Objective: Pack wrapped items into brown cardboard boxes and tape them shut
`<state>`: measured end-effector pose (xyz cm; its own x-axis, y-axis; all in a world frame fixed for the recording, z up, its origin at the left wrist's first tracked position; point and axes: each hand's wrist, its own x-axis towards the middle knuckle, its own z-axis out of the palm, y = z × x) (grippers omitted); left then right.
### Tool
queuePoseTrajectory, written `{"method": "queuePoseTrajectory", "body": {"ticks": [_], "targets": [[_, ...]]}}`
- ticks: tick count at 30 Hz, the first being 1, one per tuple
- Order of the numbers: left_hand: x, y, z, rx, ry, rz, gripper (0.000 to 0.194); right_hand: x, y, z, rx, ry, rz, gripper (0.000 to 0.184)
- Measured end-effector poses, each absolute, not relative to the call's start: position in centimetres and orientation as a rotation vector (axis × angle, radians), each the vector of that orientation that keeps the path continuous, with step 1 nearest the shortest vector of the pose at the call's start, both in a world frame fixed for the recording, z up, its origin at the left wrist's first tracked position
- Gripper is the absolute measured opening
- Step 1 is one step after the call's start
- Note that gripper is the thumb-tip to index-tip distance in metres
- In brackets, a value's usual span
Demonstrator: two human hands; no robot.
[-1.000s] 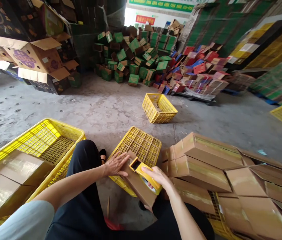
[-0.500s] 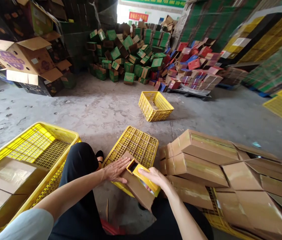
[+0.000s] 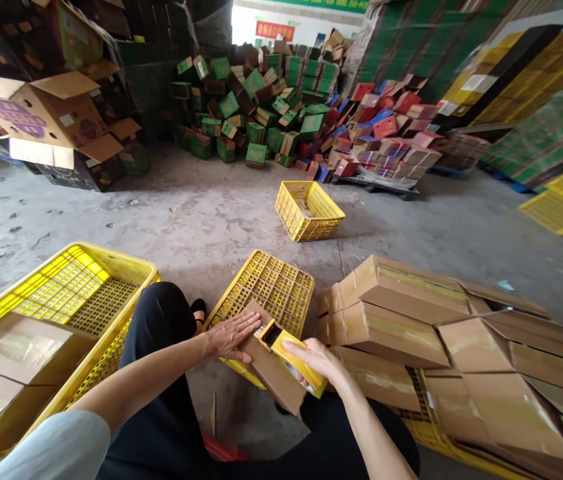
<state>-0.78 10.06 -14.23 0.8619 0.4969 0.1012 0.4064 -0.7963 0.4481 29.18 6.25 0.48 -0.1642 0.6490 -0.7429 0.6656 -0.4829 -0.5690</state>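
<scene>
My left hand (image 3: pixel 231 335) lies flat with fingers stretched out on a narrow brown cardboard box (image 3: pixel 281 388). The box rests slantwise on an upturned yellow plastic crate (image 3: pixel 278 285) between my knees. In my right hand (image 3: pixel 308 360) is a yellow tape dispenser (image 3: pixel 294 347), held against the top of the box. Its dark front end sits just right of my left fingertips. A pale strip shows between the fingertips and the dispenser; I cannot tell whether it is tape.
At my left stands a yellow crate (image 3: pixel 154 272) with taped cartons (image 3: pixel 16 350) in it. Stacked brown cartons (image 3: pixel 411 287) fill the right side. A smaller yellow crate (image 3: pixel 311 227) is on the floor ahead. Piled green boxes (image 3: pixel 256 155) and red boxes (image 3: pixel 384 127) lie farther back.
The tape dispenser has shifted slightly right, away from my left fingertips, and a pale strip now shows at its front. My left hand stays flat on the box.
</scene>
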Motion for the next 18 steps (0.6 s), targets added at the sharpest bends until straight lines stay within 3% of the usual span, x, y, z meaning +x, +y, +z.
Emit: {"method": "queuePoseTrajectory", "body": {"ticks": [18], "targets": [[0.3, 8.5, -13.2, 2.649, 0.757, 0.248, 0.124, 29.3, 7.8, 1.7, 1.987, 1.672, -1.731, 0.049]]}}
